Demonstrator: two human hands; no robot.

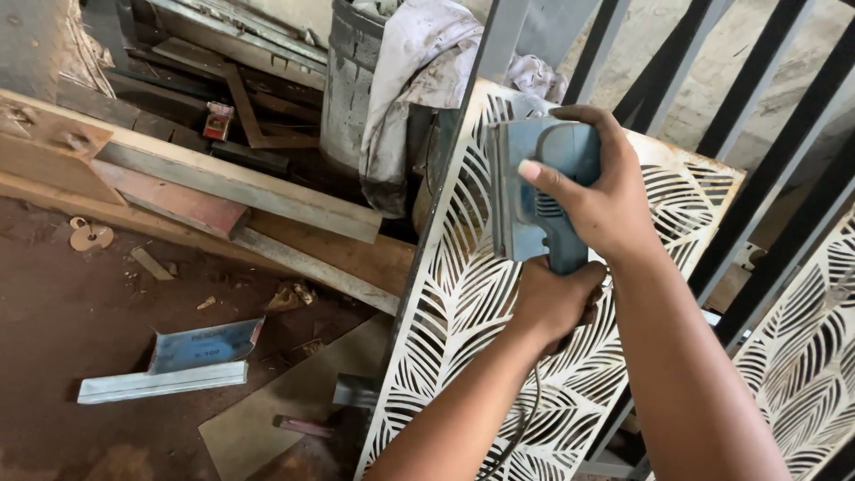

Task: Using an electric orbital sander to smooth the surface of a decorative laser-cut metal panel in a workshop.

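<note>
Both forearms reach forward and up from the lower right. The right hand [606,200] is clamped over the top of a blue-grey power sander [539,200], wrist bent; the left hand [554,298] is clenched round its handle below. The sander presses flat against an upright white leaf-cut metal panel [463,294].

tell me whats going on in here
A person holds a blue sander against a white metal panel cut with a leaf pattern. The right hand grips the top of the tool and the left hand holds its handle below, with the cord hanging down. The panel sits in a dark frame of bars. On the floor to the left lie wooden planks and a folded sheet of sandpaper.
</note>
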